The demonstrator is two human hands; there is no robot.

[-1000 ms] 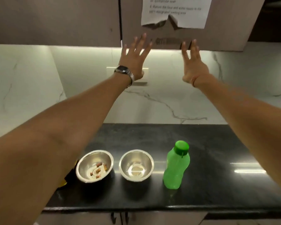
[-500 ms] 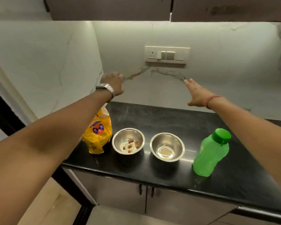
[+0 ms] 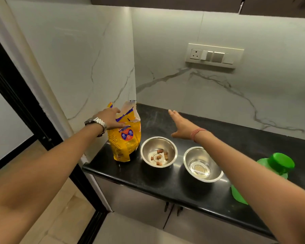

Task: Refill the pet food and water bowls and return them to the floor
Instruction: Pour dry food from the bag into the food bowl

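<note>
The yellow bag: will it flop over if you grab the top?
Probably: the yellow bag looks soft and crinkled, its torn top gaping, so it may bend. It stands upright by itself, so likely partly full. The left hand reaches its top.

One head-worn view looks forward and down, close over the black countertop [image 3: 165,184].

White marble walls [image 3: 165,50], switch panel [image 3: 214,55], black countertop [image 3: 165,182], grey cabinets [image 3: 139,205], tiled floor [image 3: 69,213].

Bare counter [image 3: 209,131] behind bowls; side wall [image 3: 81,71] hems bag [image 3: 124,140]; bottle [image 3: 271,173] right.
</note>
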